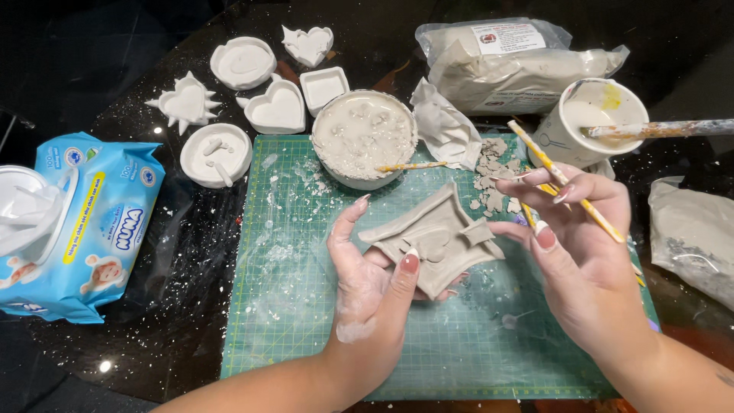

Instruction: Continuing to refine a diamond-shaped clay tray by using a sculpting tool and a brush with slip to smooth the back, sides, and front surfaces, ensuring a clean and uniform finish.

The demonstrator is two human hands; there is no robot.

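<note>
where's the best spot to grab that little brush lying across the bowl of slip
Probably the bare striped handle end of the small brush, coming from the right side over the green cutting mat. That end juts out past the rim of the bowl and looks dry, while the other end lies over the wet grey slip. A light pinch from above should lift it without tipping the bowl.

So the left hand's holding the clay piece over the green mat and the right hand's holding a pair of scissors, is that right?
Not quite. The head view shows the right hand holding a thin striped stick, not scissors. The rest stands: the left hand holds the clay piece over the green mat.
</note>
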